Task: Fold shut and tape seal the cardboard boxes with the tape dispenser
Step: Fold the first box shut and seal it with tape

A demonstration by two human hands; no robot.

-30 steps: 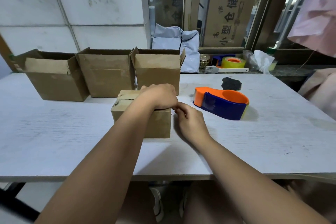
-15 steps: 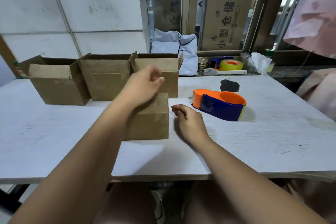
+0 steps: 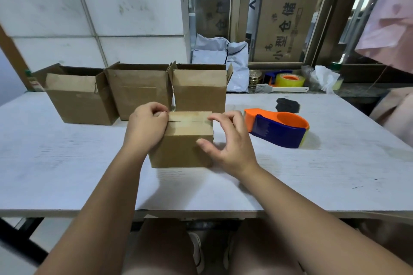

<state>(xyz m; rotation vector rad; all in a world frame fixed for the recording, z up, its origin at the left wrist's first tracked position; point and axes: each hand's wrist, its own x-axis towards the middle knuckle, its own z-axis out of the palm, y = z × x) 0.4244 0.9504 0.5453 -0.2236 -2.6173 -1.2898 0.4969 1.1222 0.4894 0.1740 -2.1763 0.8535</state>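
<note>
Fingers [image 3: 159, 110] of left hand [image 3: 145, 128] curl at left edge of closed box [image 3: 181, 150], grip hidden; right hand [image 3: 232, 144] fingers spread wide.

My left hand [image 3: 145, 127] covers the left end of the closed box [image 3: 181, 140], centre frame. Its fingertips curl under out of sight, so I can't tell whether they pinch anything. The top seam [image 3: 190, 121] shows a faint sheen, too blurred to read. Just above, the nearest open box [image 3: 199, 89] loses its lower edge behind the closed one. Right of centre, the tape dispenser [image 3: 277, 128] hides nearly all its roll inside the shell. The dark lump [image 3: 287, 105] above it I can't make out. Pink cloth [image 3: 388, 18] runs off the right edge, and both forearms leave the bottom.
</note>
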